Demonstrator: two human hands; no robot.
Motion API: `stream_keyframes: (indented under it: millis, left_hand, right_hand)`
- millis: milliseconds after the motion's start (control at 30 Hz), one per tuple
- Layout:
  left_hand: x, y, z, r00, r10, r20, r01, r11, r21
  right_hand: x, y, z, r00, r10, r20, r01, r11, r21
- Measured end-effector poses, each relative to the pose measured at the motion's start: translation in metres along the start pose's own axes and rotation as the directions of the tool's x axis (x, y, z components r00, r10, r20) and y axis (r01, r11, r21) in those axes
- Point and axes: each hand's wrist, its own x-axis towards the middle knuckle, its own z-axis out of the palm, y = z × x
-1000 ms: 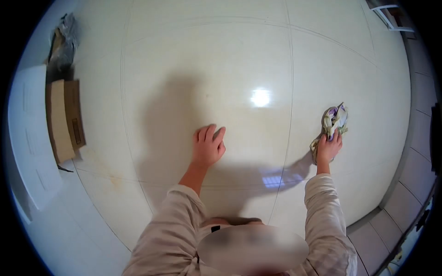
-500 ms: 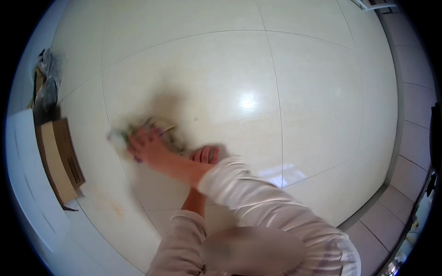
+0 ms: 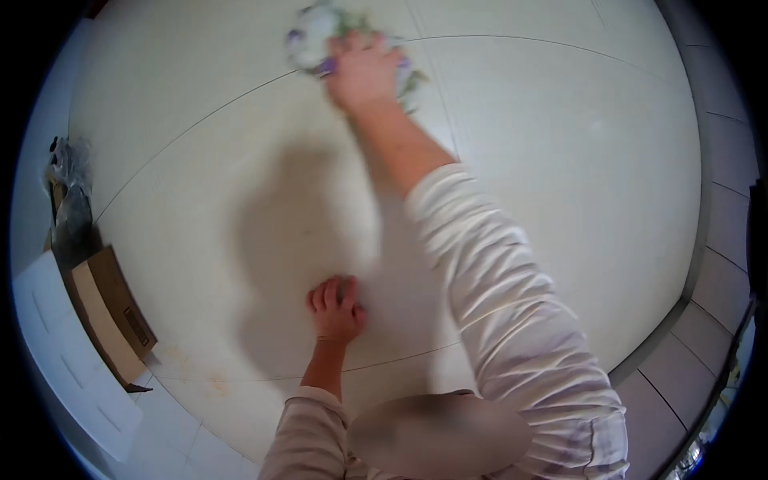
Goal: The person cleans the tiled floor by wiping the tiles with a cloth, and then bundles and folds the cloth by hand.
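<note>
Palm down, my right hand (image 3: 366, 70) presses on a white, green and purple cloth (image 3: 316, 36) at the top of the view, on the tiled floor (image 3: 560, 200). The cloth is bunched and spreads out on both sides of the fingers; it is blurred. Lower down, my left hand (image 3: 337, 310) rests on the floor with its fingers bent and somewhat apart, and nothing shows in it.
At the left stand an open cardboard box (image 3: 112, 312), a white panel-like object (image 3: 72, 352) and a clear plastic bag (image 3: 72, 192). A grey edge with smaller tiles (image 3: 704, 328) runs along the right.
My right hand with the cloth has swept from the right across to the left, then forward to the top. My left hand stays on the floor while the view has shifted.
</note>
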Motion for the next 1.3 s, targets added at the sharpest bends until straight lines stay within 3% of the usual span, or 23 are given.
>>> stream_keyframes:
  millis: [33,100,233,300,333,433,467,500,533,600,667,700,767,800,833,867,900,933,1000,1100,1167,1233,1300]
  left_hand:
    - [0.001,0.001,0.009,1.0,0.01,-0.009,-0.01,1.0,0.024]
    - [0.001,0.002,0.01,0.998,0.034,-0.055,-0.03,0.996,0.082]
    - [-0.001,0.005,0.007,0.999,0.024,-0.024,-0.022,0.996,0.09]
    - [-0.001,0.004,0.009,0.999,0.038,-0.039,-0.034,0.995,0.093]
    - [-0.001,0.004,0.008,0.999,0.027,-0.046,-0.022,0.996,0.09]
    - [0.0,0.002,0.004,0.999,0.02,-0.031,-0.017,0.996,0.092]
    - [-0.002,0.001,0.003,1.0,0.016,-0.016,-0.015,0.997,0.079]
    - [-0.001,0.002,0.005,1.0,0.021,-0.002,-0.021,0.998,0.063]
    - [0.001,0.002,0.006,0.999,0.042,-0.001,-0.042,0.998,0.05]
    - [-0.001,0.003,0.004,0.999,-0.007,0.045,0.003,0.995,0.095]
    - [-0.002,0.002,0.006,1.0,0.015,0.019,-0.016,0.997,0.081]
    - [-0.002,0.002,0.008,1.0,0.007,-0.019,-0.005,0.996,0.089]
    - [-0.001,0.0,0.01,0.998,0.042,-0.04,-0.038,0.995,0.092]
    - [-0.001,0.0,0.012,0.997,0.047,-0.069,-0.04,0.994,0.107]
    - [-0.001,-0.001,0.012,0.996,0.067,-0.066,-0.059,0.993,0.107]
    - [-0.001,0.001,0.012,0.993,0.08,-0.085,-0.07,0.991,0.113]
    - [0.0,0.001,0.013,0.99,0.091,-0.103,-0.079,0.99,0.12]
    - [-0.001,0.0,0.013,0.989,0.113,-0.099,-0.101,0.988,0.118]
    - [0.0,-0.001,0.014,0.984,0.119,-0.132,-0.101,0.986,0.133]
    - [-0.023,-0.022,-0.016,0.989,0.103,-0.108,-0.092,0.99,0.106]
    - [-0.01,-0.013,-0.002,0.993,0.095,-0.064,-0.085,0.987,0.136]
    - [-0.005,-0.016,0.002,0.995,0.083,-0.053,-0.075,0.987,0.141]
    - [-0.003,-0.019,0.003,0.995,0.091,-0.052,-0.084,0.99,0.115]
  right_hand:
    - [-0.003,0.072,-0.006,0.988,0.155,-0.007,-0.155,0.988,-0.002]
    - [-0.021,0.15,-0.021,0.954,0.297,-0.037,-0.299,0.95,-0.093]
    - [-0.088,0.3,-0.035,0.89,0.433,-0.145,-0.451,0.883,-0.128]
    - [-0.125,0.35,-0.058,0.735,0.676,-0.051,-0.671,0.714,-0.201]
    - [-0.144,0.37,-0.068,0.647,0.76,-0.063,-0.759,0.633,-0.153]
    - [-0.192,0.44,-0.077,0.689,0.712,-0.137,-0.725,0.672,-0.152]
    - [-0.205,0.467,-0.078,0.701,0.699,-0.143,-0.708,0.706,-0.018]
    - [-0.211,0.471,-0.09,0.707,0.69,-0.157,-0.681,0.724,0.114]
    - [-0.214,0.475,-0.097,0.694,0.7,-0.17,-0.694,0.713,0.104]
    - [-0.199,0.416,-0.127,0.635,0.737,-0.232,-0.586,0.655,0.477]
    - [-0.196,0.361,-0.135,0.747,0.641,-0.175,-0.496,0.713,0.495]
    - [-0.187,0.295,-0.147,0.779,0.588,-0.219,-0.368,0.711,0.599]
    - [-0.182,0.201,-0.13,0.877,0.341,-0.339,-0.144,0.859,0.492]
    - [-0.18,0.152,-0.128,0.946,0.217,-0.241,-0.07,0.863,0.501]
    - [-0.176,0.109,-0.109,0.958,0.045,-0.283,0.079,0.907,0.413]
    - [-0.177,0.069,-0.067,0.969,0.046,-0.243,0.123,0.763,0.634]
    - [-0.187,0.026,-0.073,0.962,-0.091,-0.257,0.183,0.914,0.362]
    - [-0.19,-0.011,-0.031,0.964,-0.174,-0.201,0.249,0.851,0.461]
    - [-0.198,-0.058,0.001,0.968,-0.237,-0.08,0.25,0.927,0.28]
    - [-0.195,-0.066,-0.034,0.972,-0.229,0.054,0.211,0.95,0.232]
    - [-0.173,0.014,-0.026,0.981,-0.192,-0.006,0.187,0.949,0.253]
    - [-0.151,0.084,-0.036,0.998,0.035,0.046,-0.041,0.992,0.123]
    - [-0.152,0.166,-0.049,0.973,0.212,-0.095,-0.205,0.976,0.079]
